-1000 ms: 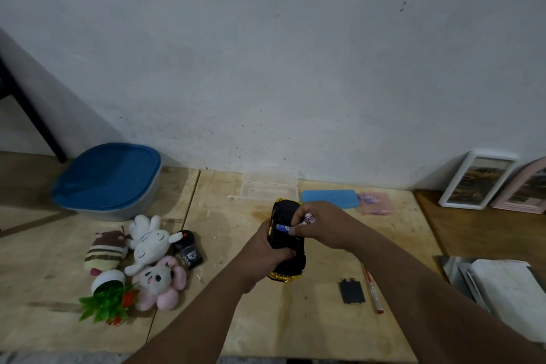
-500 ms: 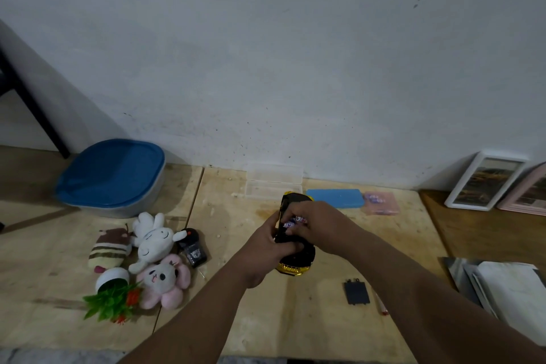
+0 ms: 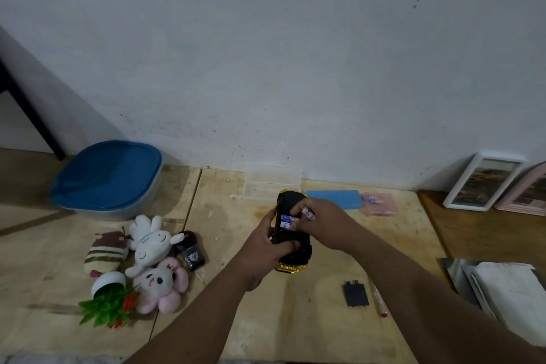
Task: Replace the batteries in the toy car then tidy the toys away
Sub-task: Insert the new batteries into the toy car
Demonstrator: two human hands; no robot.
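The right hand (image 3: 322, 223) pinches a small white-and-purple battery (image 3: 308, 213) over the open underside of the black-and-yellow toy car (image 3: 291, 254), which the left hand (image 3: 267, 248) grips upturned above the wooden table (image 3: 295, 319). Blue-labelled cells (image 3: 286, 221) already sit inside; refitting looks part done. The flat black cover (image 3: 355, 294) lies nearer the person, right of the hands. Plush toys (image 3: 150, 242) wait untidied, well left.

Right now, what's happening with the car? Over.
Left hand grips toy car, upside down. Right hand pinches battery over open compartment. Nothing blocking.
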